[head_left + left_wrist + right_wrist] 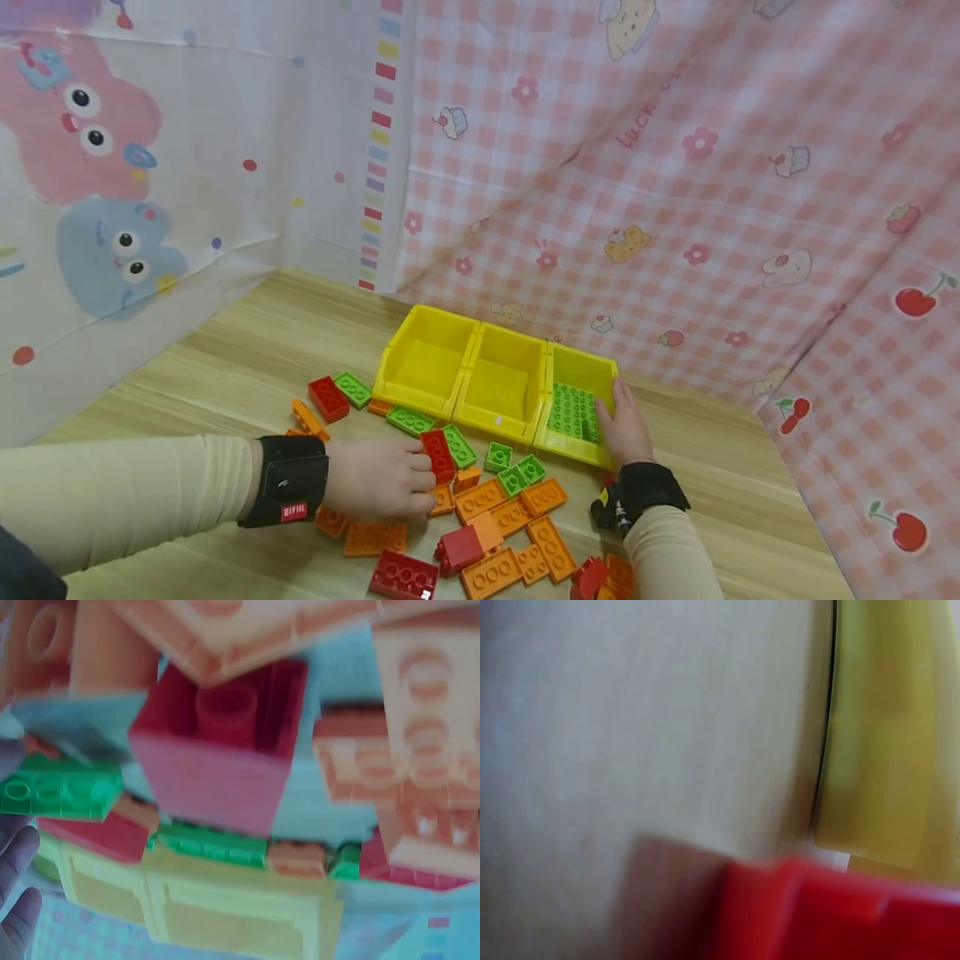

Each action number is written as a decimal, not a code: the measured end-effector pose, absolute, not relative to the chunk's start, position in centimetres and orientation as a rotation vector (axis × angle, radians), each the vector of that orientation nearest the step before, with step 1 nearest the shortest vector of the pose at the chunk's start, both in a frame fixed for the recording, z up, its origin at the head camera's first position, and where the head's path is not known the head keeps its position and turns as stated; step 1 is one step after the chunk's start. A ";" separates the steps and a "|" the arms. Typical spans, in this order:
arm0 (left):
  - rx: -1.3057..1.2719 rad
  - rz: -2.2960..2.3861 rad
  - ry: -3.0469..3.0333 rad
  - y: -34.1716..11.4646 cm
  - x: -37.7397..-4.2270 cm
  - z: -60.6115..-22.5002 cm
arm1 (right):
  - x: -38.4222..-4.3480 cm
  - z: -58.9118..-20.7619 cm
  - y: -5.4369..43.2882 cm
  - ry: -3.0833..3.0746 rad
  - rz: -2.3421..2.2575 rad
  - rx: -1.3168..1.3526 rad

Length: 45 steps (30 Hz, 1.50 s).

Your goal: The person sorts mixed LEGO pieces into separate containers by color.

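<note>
My left hand (382, 477) reaches over loose bricks, its fingers slightly bent. Its fingertips are beside a red brick (438, 457) and an orange brick (442, 500). In the left wrist view the fingers (19, 851) are spread apart near a green brick (64, 787). A row of three joined yellow bins (498, 429) stands beyond. The right hand (626, 429) grips the right-hand bin's side wall, thumb inside by a green studded plate (573, 408). That wall (881, 735) fills the right of the right wrist view, without fingers showing.
Several orange bricks (551, 547) lie near the front, with a red brick (405, 575) among them. Small green bricks (513, 479) sit before the bins. Another red brick (840, 915) is close below the right wrist camera. Patterned cloth (570, 167) hangs behind the table.
</note>
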<state>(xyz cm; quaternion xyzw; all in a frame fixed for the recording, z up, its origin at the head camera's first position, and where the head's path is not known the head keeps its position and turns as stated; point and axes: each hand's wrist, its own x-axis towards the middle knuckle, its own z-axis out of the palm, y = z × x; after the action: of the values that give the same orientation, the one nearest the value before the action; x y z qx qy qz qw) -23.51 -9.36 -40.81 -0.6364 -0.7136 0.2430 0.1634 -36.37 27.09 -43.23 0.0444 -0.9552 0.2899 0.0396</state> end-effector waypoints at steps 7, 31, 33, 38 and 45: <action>-1.738 0.745 -2.054 -8.1 -24.3 -37.4 | -36.4 -43.3 27.6 -2.896 0.884 0.151; -1.113 0.268 -2.450 9.4 -38.0 -36.6 | -36.8 -43.9 27.6 -2.779 0.941 0.192; -1.056 0.227 -2.503 10.5 -38.9 -37.2 | -36.8 -43.9 27.5 -2.772 0.924 0.203; -0.902 0.133 -2.697 11.9 -40.5 -38.4 | -36.6 -44.0 27.4 -2.758 0.931 0.195; -0.768 0.268 -2.791 13.2 -42.4 -39.3 | -36.6 -43.8 27.6 -2.752 0.941 0.175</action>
<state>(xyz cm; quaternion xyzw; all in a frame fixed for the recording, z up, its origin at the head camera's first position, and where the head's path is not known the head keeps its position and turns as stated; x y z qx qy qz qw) -42.41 13.17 -39.31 -0.2625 -0.9534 0.0915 0.1170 -36.63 27.64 -43.77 0.0595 -0.9384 0.3209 0.1137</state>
